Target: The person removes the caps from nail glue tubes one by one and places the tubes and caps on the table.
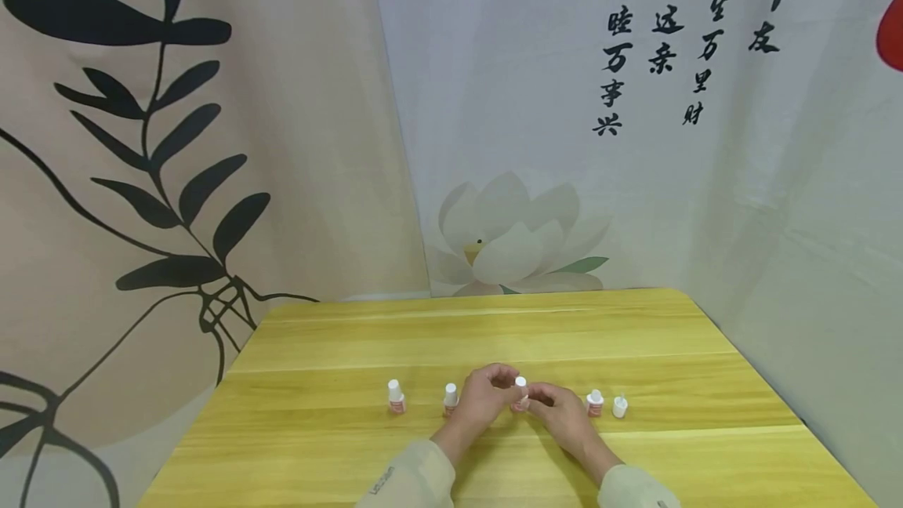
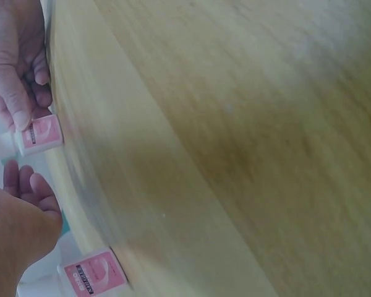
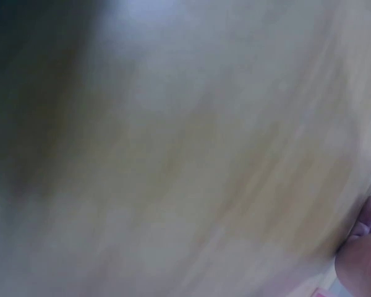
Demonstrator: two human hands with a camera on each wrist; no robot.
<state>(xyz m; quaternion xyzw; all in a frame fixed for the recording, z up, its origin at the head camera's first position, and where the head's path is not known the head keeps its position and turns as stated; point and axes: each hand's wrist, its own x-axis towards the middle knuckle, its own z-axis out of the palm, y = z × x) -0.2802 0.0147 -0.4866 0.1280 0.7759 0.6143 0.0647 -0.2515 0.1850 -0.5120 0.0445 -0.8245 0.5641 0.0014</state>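
Observation:
Near the middle of the table, both hands meet at a small white bottle (image 2: 40,135) with a pink label that seems to read nail glue. My right hand (image 1: 560,412) pinches its body between thumb and fingers. At its white cap (image 1: 520,382) is my left hand (image 1: 483,398), thumb and forefinger on either side; the bottle's lower part is partly covered by the fingers. A like bottle (image 1: 450,400) stands capped just left of the left hand. Right of the right hand is another bottle (image 1: 595,404) with a lower top, beside a loose white cap (image 1: 620,407).
One more capped bottle (image 1: 397,397) stands farther left in the same row. The wooden table (image 1: 339,343) reaches back to a wall hanging (image 1: 508,100) with a printed flower and writing. The right wrist view shows mostly blurred tabletop.

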